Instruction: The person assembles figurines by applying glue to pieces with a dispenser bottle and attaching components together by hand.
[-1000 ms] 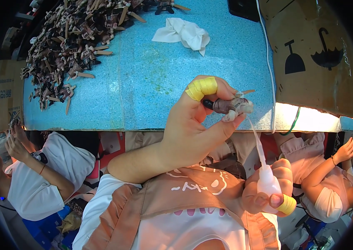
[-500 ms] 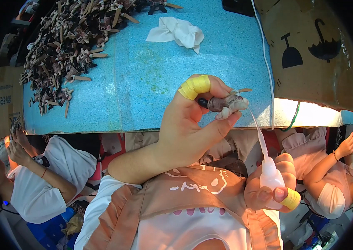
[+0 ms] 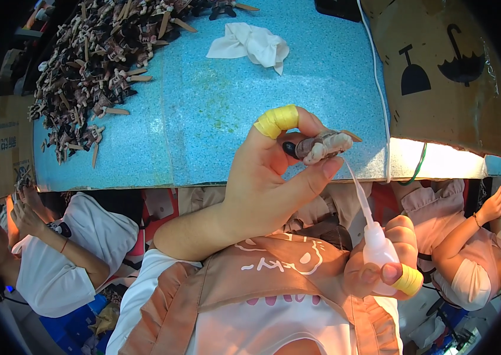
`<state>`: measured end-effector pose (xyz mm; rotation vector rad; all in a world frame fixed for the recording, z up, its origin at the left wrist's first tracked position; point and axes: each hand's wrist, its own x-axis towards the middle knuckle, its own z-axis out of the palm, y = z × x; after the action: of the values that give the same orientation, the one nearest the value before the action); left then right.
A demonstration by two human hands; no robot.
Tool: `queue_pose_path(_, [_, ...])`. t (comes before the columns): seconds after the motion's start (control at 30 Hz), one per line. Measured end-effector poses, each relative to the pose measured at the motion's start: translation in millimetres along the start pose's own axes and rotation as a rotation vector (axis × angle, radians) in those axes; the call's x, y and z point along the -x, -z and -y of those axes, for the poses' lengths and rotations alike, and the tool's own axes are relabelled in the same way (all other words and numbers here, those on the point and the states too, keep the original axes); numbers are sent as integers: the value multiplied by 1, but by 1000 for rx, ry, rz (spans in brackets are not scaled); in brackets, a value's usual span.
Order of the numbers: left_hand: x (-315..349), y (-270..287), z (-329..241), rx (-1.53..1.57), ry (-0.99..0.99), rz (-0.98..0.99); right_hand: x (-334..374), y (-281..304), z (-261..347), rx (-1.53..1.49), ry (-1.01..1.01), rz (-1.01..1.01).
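Between the thumb and fingers of my left hand [image 3: 268, 171] is a small figurine [image 3: 324, 147], brown and off-white with a black rounded end. A flat wooden stick [image 3: 352, 136] juts out behind it. Yellow tape wraps one finger of this hand. Lower and to the right, my right hand [image 3: 389, 263] grips a translucent squeeze bottle [image 3: 379, 244], with yellow tape around its thumb side. The bottle's long thin nozzle [image 3: 357, 190] slants up, its tip close to the lower right of the figurine; whether they touch I cannot tell.
A heap of similar figurines with wooden sticks [image 3: 105, 59] covers the blue table's [image 3: 203, 142] far left. A crumpled white tissue [image 3: 250, 46] lies at the back. A white cable [image 3: 375, 83] runs beside a cardboard box [image 3: 440, 77] on the right. People sit at both sides.
My left hand has turned the figurine slightly, so its pale part faces up more. The bottle in my right hand has shifted a little left and up, its nozzle tip moving left.
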<state>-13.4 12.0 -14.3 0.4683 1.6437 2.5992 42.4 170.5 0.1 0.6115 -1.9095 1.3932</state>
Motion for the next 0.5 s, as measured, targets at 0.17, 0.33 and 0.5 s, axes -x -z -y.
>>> queue_pose_path(0.17, [2, 2, -8, 32, 57, -37, 9, 1, -10, -101, 17, -100])
queue_pose_path(0.33, [4, 3, -11, 103, 76, -107, -13, -9, -37, -219, -630, -49])
queue_pose_path(0.5, [8, 15, -7, -90, 31, -287, -29, -30, -79, 1, -453, 122])
